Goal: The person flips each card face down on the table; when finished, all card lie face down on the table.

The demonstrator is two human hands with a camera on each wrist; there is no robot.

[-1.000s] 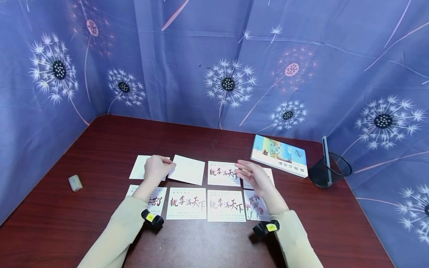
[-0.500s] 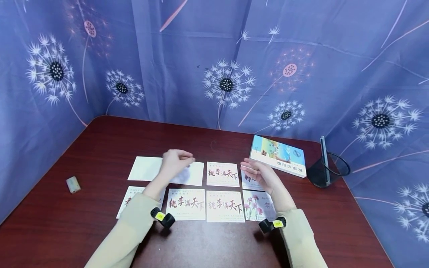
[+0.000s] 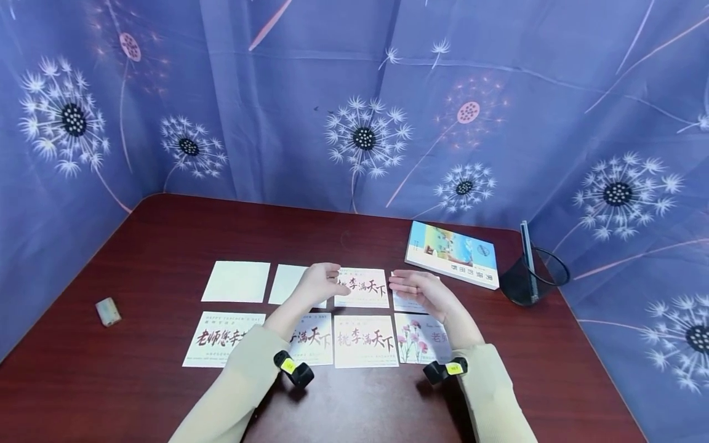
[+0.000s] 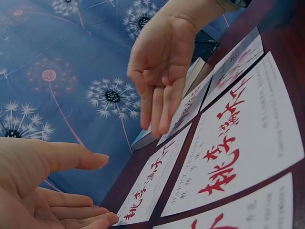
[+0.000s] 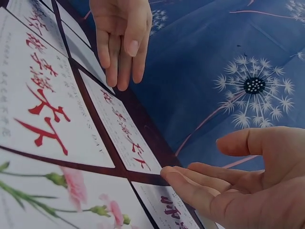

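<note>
Two rows of cards lie on the dark wooden table. My left hand (image 3: 317, 284) hovers at the back row, between a blank white card (image 3: 285, 280) and a card with red calligraphy (image 3: 367, 290). It holds nothing; its thumb stands apart from the fingers in the left wrist view. My right hand (image 3: 429, 294), also holding nothing, is over the rightmost cards with fingers stretched toward the left. It partly hides the back-right card (image 5: 167, 205) and stands near a flower card (image 3: 412, 341). Another blank card (image 3: 236, 282) lies at the back left.
Front-row calligraphy cards (image 3: 365, 342) lie nearer me, with the left one (image 3: 213, 354) partly behind my sleeve. A book (image 3: 451, 255) and a black mesh pen holder (image 3: 517, 283) stand at the back right. A small pale block (image 3: 108, 312) lies at the left.
My left hand has moved right, from the back-left blank card past the second one to the calligraphy card. The second blank card now lies straighter. My right hand stays nearly in place.
</note>
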